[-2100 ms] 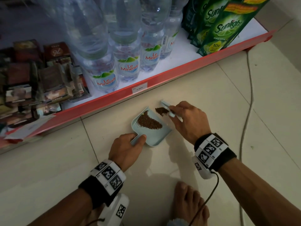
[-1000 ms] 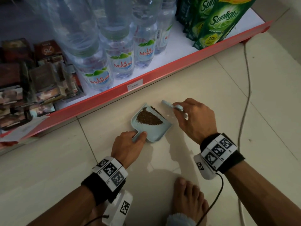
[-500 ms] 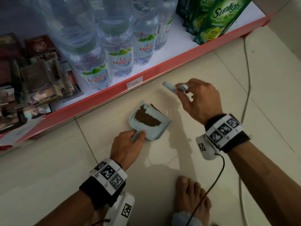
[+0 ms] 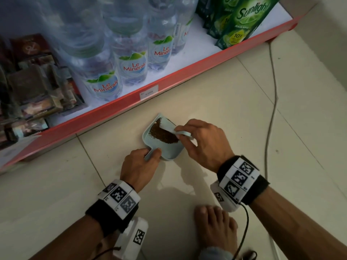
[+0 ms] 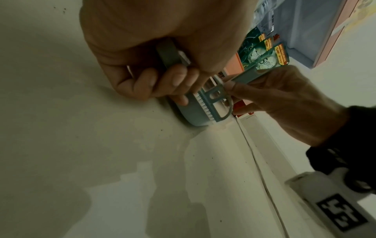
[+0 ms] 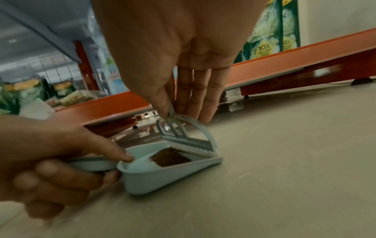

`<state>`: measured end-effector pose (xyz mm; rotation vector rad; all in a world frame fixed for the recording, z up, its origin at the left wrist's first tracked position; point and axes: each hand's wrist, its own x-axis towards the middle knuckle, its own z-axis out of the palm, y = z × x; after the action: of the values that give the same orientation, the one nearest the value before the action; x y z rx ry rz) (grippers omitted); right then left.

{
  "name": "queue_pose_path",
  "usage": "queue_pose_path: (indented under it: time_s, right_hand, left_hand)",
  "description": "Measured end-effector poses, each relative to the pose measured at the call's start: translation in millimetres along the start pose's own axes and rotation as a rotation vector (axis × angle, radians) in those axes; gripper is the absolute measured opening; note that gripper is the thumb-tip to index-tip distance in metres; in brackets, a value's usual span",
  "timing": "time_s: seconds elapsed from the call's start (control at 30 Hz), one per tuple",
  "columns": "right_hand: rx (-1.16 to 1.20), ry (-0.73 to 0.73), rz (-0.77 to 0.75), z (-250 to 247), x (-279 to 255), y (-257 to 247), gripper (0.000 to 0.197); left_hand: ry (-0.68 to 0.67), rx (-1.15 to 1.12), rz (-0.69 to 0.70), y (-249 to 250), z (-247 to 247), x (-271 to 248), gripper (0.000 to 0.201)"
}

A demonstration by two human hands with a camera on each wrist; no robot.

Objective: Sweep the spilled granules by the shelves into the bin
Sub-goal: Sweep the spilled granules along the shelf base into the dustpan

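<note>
Granules (image 4: 162, 135) lie heaped in the dustpan (image 4: 165, 149) on the floor near the shelf edge (image 4: 169, 79). The brush (image 4: 171, 128), lifted clear half a second ago, is back down at the pan's lip, pinched by the right hand (image 4: 204, 143); the left hand (image 4: 139, 166) grips the pan's handle. Sweeping looks nearly finished; no bin is in view.
</note>
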<state>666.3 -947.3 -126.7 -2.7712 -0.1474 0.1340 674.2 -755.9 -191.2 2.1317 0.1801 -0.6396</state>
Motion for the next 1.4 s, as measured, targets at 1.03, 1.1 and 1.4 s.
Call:
queue_pose_path:
  time_s: [1.03,1.1,1.4]
  right_hand:
    - [-0.157,0.048,-0.202,-35.6,78.1,38.1,0.027]
    - [-0.202,0.051,-0.136,-25.4,92.5,30.2,0.034]
    - [-0.287,-0.263,-0.516,-32.7,61.7,38.7,0.036]
  left_hand:
    - [0.257,-0.149,-0.065,-25.2,-15.7,-70.5,0.036]
    - [0.246,-0.145,-0.057,-23.1,-11.9,-71.7,0.037]
    - [0.239,-0.288,-0.024,-25.4,-6.2,-59.6,0.036]
